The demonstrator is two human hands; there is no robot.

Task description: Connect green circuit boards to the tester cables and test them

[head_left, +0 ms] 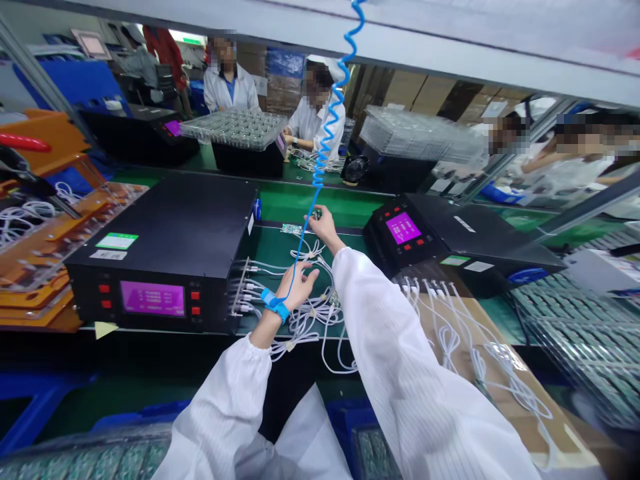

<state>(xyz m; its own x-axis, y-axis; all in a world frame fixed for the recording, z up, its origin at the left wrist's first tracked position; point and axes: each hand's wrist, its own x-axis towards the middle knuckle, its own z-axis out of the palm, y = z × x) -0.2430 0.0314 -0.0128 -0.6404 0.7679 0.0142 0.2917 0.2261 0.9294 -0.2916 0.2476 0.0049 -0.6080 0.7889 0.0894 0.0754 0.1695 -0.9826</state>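
My left hand (pixel 299 283) rests over a tangle of white cables (pixel 310 310) between two black test boxes; its fingers are spread and lie on the cables. A blue wrist strap (pixel 275 305) with a coiled blue cord (pixel 327 127) is on that wrist. My right hand (pixel 323 225) reaches farther out, its fingers pinched on a small dark part at the green belt's edge. A small green circuit board (pixel 291 229) lies just left of that hand.
A black tester with a purple screen (pixel 153 298) stands on the left, and another tester (pixel 403 228) stands on the right. Trays of green boards (pixel 585 340) sit at the right and below. Orange fixtures (pixel 45 247) are at the left. Several people in white coats work across the belt.
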